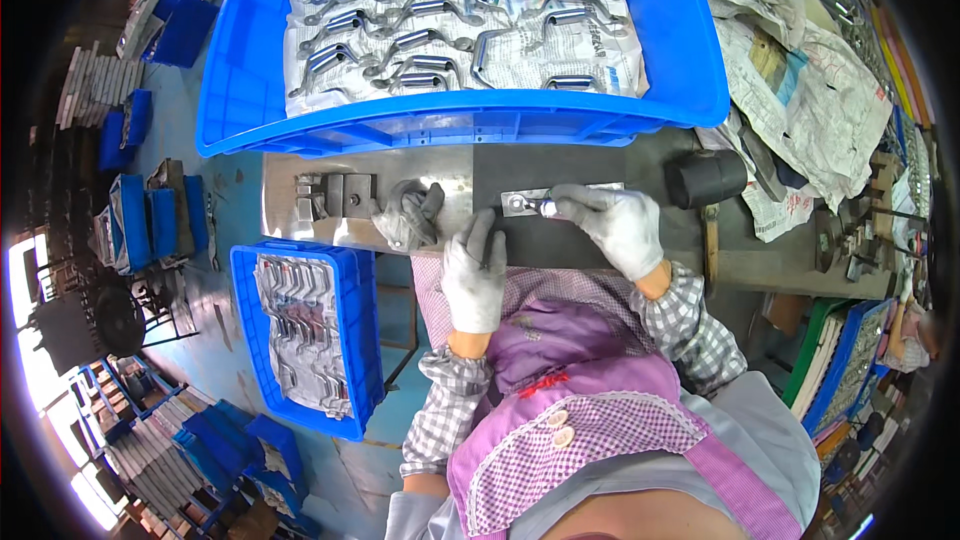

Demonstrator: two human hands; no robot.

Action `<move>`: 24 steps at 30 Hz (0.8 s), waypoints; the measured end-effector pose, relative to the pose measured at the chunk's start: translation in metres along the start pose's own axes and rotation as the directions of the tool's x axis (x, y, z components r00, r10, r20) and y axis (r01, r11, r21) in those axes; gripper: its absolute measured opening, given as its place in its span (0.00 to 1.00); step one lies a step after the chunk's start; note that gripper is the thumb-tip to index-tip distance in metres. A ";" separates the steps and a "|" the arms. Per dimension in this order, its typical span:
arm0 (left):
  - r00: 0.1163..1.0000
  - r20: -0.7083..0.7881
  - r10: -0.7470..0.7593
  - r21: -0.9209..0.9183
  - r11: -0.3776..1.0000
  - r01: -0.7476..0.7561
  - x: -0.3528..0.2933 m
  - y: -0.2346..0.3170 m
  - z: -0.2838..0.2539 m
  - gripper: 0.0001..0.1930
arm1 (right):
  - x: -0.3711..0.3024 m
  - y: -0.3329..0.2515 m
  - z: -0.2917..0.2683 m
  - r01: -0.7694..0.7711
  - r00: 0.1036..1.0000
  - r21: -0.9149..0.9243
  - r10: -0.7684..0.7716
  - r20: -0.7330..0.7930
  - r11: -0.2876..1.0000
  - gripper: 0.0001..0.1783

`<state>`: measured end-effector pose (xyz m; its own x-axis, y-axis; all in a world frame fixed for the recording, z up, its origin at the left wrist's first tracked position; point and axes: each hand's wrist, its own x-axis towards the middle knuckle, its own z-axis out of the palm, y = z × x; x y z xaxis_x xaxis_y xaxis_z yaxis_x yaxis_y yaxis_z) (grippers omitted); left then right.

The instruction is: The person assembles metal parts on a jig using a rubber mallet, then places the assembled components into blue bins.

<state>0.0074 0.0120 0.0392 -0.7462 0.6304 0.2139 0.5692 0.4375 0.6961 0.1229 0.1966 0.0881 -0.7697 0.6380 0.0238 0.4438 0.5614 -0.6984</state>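
My right hand (pixel 617 227), in a white work glove, is closed around one end of a shiny metal bracket (pixel 546 207). The bracket's other end, with a round eye, lies over a flat metal plate (pixel 606 186) on the bench. To the left, at the bench's near edge, my gloved left hand (pixel 474 280) has its fingers stretched out and holds nothing visible. Its fingertips come close to the plate without gripping it. Beside that hand lies a crumpled grey glove (pixel 408 215), and further left sits a metal block fixture (pixel 338 196).
A large blue crate (pixel 460 112) with rows of bent metal brackets on newspaper stands at the bench's far side. Lower left is a smaller blue crate (pixel 362 360) of similar parts. A black-headed mallet (pixel 706 180) and crumpled newspaper (pixel 815 105) lie to the right.
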 end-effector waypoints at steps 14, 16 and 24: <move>0.954 0.206 0.216 0.360 0.890 -0.279 0.004 0.018 0.053 0.37 | -0.028 0.090 0.006 0.097 0.943 -0.012 -0.095 -0.318 0.995 0.13; 0.955 0.218 0.201 0.382 0.883 -0.273 0.003 0.018 0.054 0.37 | -0.028 0.092 0.008 0.085 0.943 -0.019 -0.086 -0.320 0.996 0.13; 0.959 0.161 0.234 0.370 0.886 -0.278 0.003 0.020 0.059 0.36 | -0.029 0.091 -0.001 0.154 0.936 0.070 -0.123 -0.330 0.986 0.15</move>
<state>0.0373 0.0602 0.0133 -0.5270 0.8099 0.2577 0.8399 0.4499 0.3036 0.1856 0.2297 0.0244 -0.6235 0.7021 0.3439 0.2866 0.6146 -0.7349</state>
